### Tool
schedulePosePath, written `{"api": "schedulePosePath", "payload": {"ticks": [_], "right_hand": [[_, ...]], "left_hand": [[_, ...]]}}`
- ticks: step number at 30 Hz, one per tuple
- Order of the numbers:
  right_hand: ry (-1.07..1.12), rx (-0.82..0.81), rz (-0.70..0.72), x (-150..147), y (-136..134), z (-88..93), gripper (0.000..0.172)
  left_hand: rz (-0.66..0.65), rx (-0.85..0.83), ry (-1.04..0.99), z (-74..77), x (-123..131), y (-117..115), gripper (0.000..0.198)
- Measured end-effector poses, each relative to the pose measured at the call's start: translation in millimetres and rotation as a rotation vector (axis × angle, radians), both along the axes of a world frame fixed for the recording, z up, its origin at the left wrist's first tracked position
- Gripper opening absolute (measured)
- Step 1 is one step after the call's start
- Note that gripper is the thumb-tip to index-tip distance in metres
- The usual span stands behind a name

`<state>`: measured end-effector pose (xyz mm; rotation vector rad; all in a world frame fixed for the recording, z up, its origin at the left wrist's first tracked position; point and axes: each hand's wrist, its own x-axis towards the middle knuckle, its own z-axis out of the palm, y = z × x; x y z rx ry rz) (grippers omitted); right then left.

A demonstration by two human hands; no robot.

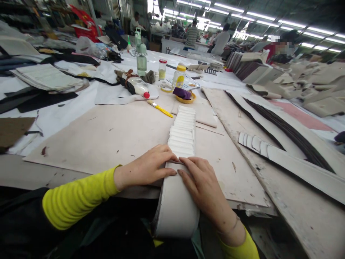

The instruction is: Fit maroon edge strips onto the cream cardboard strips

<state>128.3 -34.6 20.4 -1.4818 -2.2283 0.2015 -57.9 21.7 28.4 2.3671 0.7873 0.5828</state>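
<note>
A stack of long pale strips (178,201) droops over the table's front edge, and its far part lies on the board with several stepped white ends. My left hand (151,163) comes in from the left, thumb and fingers pinched at the strip's left side. From the right, my right hand (199,180) presses on the same strip, its fingertips beside those of my left hand. A raised fold or edge of the strip shows between the fingertips of both hands.
On the pale board (107,133) lies a yellow-handled brush (160,108). Beyond are a yellow basket (184,99) with purple cloth, a yellow-lidded jar (178,77), and a green bottle (141,63). Dark strips (288,129) and another pale strip stack (291,158) lie right. People are behind.
</note>
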Motion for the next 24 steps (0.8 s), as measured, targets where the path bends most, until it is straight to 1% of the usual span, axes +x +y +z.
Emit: {"api": "schedulePosePath", "payload": {"ticks": [4,10,13,18,21,24], "right_hand": [[0.046,-0.023,0.032,-2,3,-0.2,0.026],[0.022,0.000,0.058,-2,1,0.0,0.024],[-0.015,0.060,0.067,-5,0,1.2,0.022],[-0.160,0.167,0.094,-8,-3,2.4,0.020],[-0.208,0.213,0.088,-8,-6,2.9,0.022],[-0.214,0.231,0.079,-8,-11,1.6,0.030]], "left_hand": [[-0.006,-0.001,-0.003,-2.0,-1,0,0.021],[-0.029,0.041,0.029,-6.9,-5,-1,0.021],[-0.039,0.129,0.061,-12.3,-6,-3,0.025],[-0.026,0.355,0.119,-20.1,-8,-5,0.028],[-0.052,0.415,0.142,-22.5,-14,-7,0.029],[-0.070,0.429,0.150,-26.6,-23,-12,0.032]]}}
